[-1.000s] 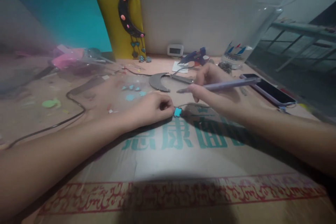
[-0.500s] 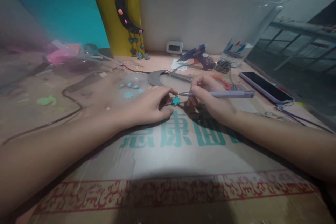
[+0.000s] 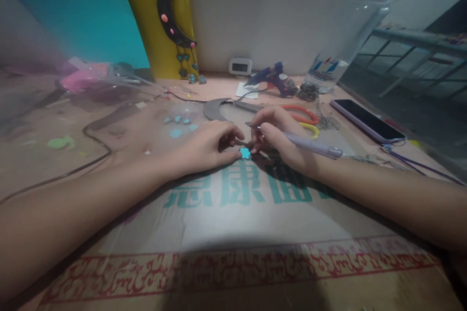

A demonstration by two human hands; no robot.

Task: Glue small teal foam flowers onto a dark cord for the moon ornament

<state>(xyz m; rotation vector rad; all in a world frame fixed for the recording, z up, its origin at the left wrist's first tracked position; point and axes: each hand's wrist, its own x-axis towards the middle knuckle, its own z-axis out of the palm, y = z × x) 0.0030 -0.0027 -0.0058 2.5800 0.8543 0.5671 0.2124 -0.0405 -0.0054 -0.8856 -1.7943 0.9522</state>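
Note:
A small turquoise flower-shaped piece (image 3: 244, 153) lies on the cardboard between my hands. My left hand (image 3: 215, 145) rests to its left, thumb tip at the flower's edge, fingers curved and apart from the thumb. My right hand (image 3: 279, 138) is closed around a pale purple pen (image 3: 315, 146), its tip pointing left and raised above the flower. The lower fingertips of that hand come close to the flower's right edge; whether they touch it I cannot tell. Left of my left hand, several turquoise hearts and flowers (image 3: 176, 133) lie on a blurred, clear surface.
Behind my hands lie scissors with orange and yellow handles (image 3: 310, 130), a grey curved piece (image 3: 213, 108) and a blue glue gun (image 3: 270, 77). A phone (image 3: 367, 119) and a clear plastic jug (image 3: 328, 68) are at right. A dark cord (image 3: 98, 141) runs along the left.
The flower has moved slightly toward me, and my left thumb now meets its edge. In my right hand the pen has tilted, its tip going up and its back end down.

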